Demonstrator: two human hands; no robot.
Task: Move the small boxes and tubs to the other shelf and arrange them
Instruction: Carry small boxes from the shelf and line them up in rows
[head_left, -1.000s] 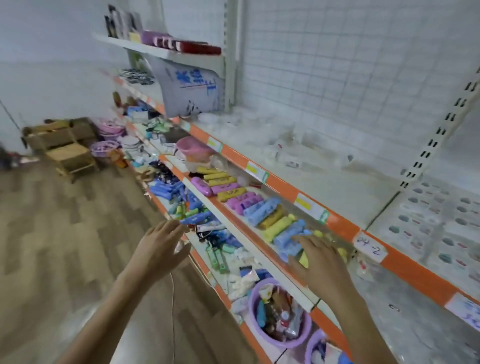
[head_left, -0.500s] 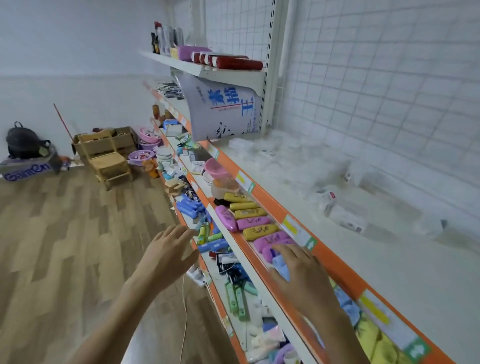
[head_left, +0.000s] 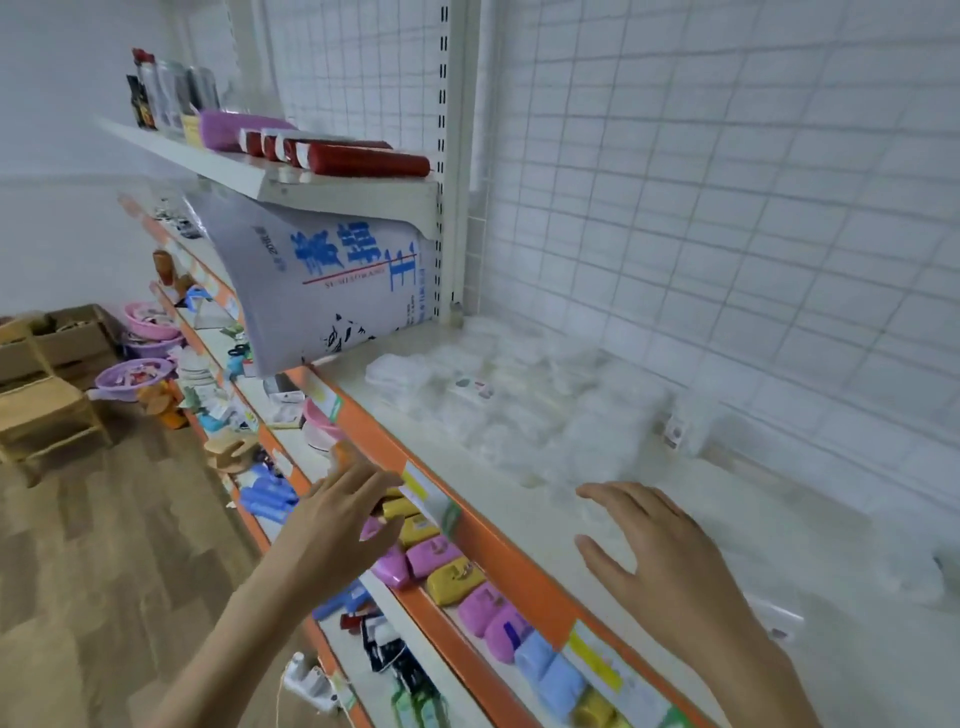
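Risk lies chiefly with the heap of clear small boxes and tubs on the white shelf with the orange front edge: they are transparent, loosely piled and blurred in the head view, so a hasty sweep of either hand could, in my judgement, knock some over the edge onto the coloured soap cases on the lower shelf. Individual pieces cannot be counted.

Right hand hovers palm-down over the shelf just short of the heap, fingers spread apart and holding nothing. Left hand is raised in front of the orange edge, over the soap cases, fingers loosely extended and apart, also holding nothing. Neither hand touches a box. A large printed bag leans under the upper shelf, well clear of both hands.
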